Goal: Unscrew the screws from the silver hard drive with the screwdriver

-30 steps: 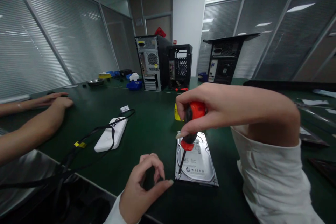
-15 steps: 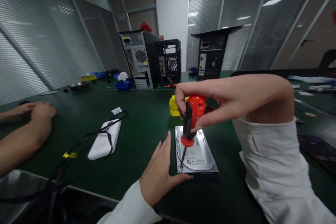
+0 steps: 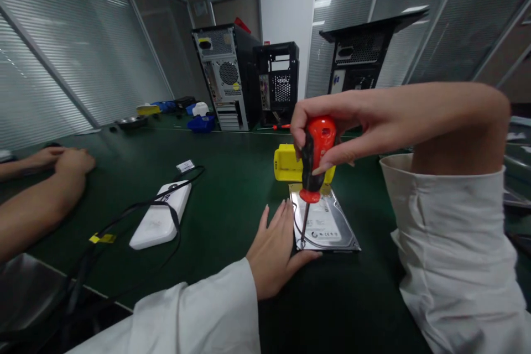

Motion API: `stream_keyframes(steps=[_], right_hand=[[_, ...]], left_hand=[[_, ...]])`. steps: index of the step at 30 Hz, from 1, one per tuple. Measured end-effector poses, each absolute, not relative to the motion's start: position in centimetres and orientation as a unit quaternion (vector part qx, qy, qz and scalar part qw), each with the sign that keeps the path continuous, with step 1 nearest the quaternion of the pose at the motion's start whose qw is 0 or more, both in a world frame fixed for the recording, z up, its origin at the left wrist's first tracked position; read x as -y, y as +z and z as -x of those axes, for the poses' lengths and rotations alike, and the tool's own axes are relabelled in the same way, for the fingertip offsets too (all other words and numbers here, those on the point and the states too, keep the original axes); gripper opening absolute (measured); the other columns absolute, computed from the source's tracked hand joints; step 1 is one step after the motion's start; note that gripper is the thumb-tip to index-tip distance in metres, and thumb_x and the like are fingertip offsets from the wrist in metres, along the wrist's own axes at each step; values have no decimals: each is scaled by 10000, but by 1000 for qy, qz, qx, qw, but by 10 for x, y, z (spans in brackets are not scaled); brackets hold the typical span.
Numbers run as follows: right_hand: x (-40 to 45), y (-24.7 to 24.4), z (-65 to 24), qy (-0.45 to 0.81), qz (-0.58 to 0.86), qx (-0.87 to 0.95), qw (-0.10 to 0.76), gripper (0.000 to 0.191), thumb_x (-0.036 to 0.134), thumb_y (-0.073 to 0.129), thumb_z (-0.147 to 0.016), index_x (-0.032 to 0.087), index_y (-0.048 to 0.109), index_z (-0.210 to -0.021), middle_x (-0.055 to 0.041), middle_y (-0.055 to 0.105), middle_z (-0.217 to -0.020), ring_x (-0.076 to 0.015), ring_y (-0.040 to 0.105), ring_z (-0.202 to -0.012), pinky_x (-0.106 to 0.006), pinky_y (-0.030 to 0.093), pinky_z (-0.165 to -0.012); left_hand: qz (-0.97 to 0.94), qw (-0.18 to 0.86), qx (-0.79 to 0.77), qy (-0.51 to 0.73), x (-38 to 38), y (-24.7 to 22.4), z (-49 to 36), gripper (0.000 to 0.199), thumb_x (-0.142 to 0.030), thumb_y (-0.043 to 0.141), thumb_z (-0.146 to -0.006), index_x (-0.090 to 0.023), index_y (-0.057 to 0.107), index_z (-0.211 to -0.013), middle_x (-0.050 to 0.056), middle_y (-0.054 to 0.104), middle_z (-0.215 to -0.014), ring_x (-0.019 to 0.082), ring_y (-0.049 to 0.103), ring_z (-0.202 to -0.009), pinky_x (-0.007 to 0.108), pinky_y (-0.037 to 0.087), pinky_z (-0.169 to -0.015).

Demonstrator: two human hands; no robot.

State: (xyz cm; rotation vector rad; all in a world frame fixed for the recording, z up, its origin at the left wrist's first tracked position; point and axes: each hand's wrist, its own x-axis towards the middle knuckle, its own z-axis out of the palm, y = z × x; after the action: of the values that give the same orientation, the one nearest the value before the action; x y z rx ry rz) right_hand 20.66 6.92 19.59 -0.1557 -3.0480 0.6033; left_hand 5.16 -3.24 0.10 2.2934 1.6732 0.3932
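A silver hard drive [image 3: 332, 221] lies flat on the green table, its label facing up. My right hand [image 3: 340, 127] is wrapped round the handle of a red and black screwdriver [image 3: 318, 155]. The screwdriver leans slightly, and its tip meets the drive's near left corner. Spread along the drive's left side and near edge, my left hand [image 3: 276, 251] touches it with fingers and thumb. Just behind the drive stands a yellow bin [image 3: 286, 163], partly hidden by my right hand and the screwdriver.
A white power bank [image 3: 160, 221] with black cables lies on the left of the green table [image 3: 232, 193]. Another person's hands [image 3: 70, 160] rest at the far left. Computer cases [image 3: 228, 77], a blue bin [image 3: 201, 124] and a second screwdriver [image 3: 281, 126] stand or lie behind.
The view has shifted, and more of the yellow bin shows. My left hand has closed in against the drive's left edge. The screwdriver stays at the same corner, in my right hand.
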Motion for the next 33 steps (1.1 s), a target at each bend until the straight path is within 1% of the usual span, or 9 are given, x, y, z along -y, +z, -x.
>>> stream_keyframes(steps=[3, 6, 10, 15, 18, 20, 23, 28, 33], right_hand=[[-70, 192, -210, 183, 75, 980, 12, 315, 306, 543, -787, 155, 480, -1056, 4, 532, -1045, -35, 519, -861, -105, 431, -684], [-73, 190, -216, 177, 105, 979, 4, 339, 345, 518, -793, 171, 480, -1082, 8, 535, -1063, -41, 526, -877, -101, 429, -657], [-87, 188, -225, 181, 113, 977, 0, 333, 369, 510, -805, 202, 487, -1093, 2, 545, -1073, -51, 546, -897, -84, 464, -668], [-104, 183, -224, 201, 86, 976, 13, 391, 374, 528, -794, 163, 475, -1120, -23, 555, -1070, -55, 580, -847, -69, 481, -597], [-106, 182, -220, 170, 68, 983, 22, 389, 406, 496, -787, 169, 500, -1096, 29, 559, -1040, -26, 576, -825, -29, 445, -595], [-103, 182, -219, 147, 64, 987, 31, 359, 405, 496, -772, 180, 541, -1048, 66, 576, -971, -3, 567, -787, -13, 416, -595], [-96, 183, -217, 127, 80, 988, 37, 325, 405, 522, -760, 186, 592, -990, 64, 598, -887, 1, 549, -722, -35, 396, -551], [-91, 183, -213, 132, 118, 984, 35, 355, 465, 537, -761, 162, 622, -925, 3, 598, -811, -12, 498, -611, -111, 348, -462], [-94, 178, -210, 149, 137, 977, 65, 409, 501, 531, -760, 136, 607, -928, -2, 570, -792, -18, 472, -626, -162, 343, -526]], left_hand=[[-813, 141, -544, 153, 20, -5, -40, 787, -518, 451, -851, -84, 118, -1416, 157, 202, -1474, 239, 144, -1367, 467, 118, -1113], [-837, 159, -500, 154, 7, -7, -29, 802, -522, 497, -827, -80, 165, -1409, 169, 243, -1459, 242, 185, -1358, 438, 135, -1114], [-835, 183, -493, 162, -7, -6, -23, 819, -512, 530, -810, -125, 147, -1422, 158, 268, -1452, 272, 215, -1346, 470, 174, -1098], [-830, 197, -500, 151, -15, -6, -27, 813, -472, 552, -813, -140, 131, -1425, 148, 256, -1458, 273, 216, -1346, 480, 181, -1092], [-825, 199, -508, 148, -16, -7, -27, 806, -464, 546, -818, -127, 134, -1423, 142, 260, -1458, 262, 228, -1343, 473, 183, -1095], [-822, 198, -513, 146, -15, -7, -27, 789, -454, 543, -824, -124, 146, -1421, 137, 249, -1463, 257, 216, -1347, 465, 188, -1096], [-823, 196, -513, 147, -14, -7, -25, 757, -451, 535, -829, -126, 181, -1415, 133, 241, -1466, 259, 204, -1351, 464, 192, -1097], [-822, 197, -509, 161, -11, -10, -21, 759, -476, 534, -821, -159, 187, -1417, 124, 257, -1462, 271, 226, -1343, 488, 200, -1091], [-818, 198, -512, 171, -10, -12, -22, 744, -468, 515, -835, -174, 168, -1423, 116, 266, -1459, 279, 242, -1337, 499, 200, -1089]])
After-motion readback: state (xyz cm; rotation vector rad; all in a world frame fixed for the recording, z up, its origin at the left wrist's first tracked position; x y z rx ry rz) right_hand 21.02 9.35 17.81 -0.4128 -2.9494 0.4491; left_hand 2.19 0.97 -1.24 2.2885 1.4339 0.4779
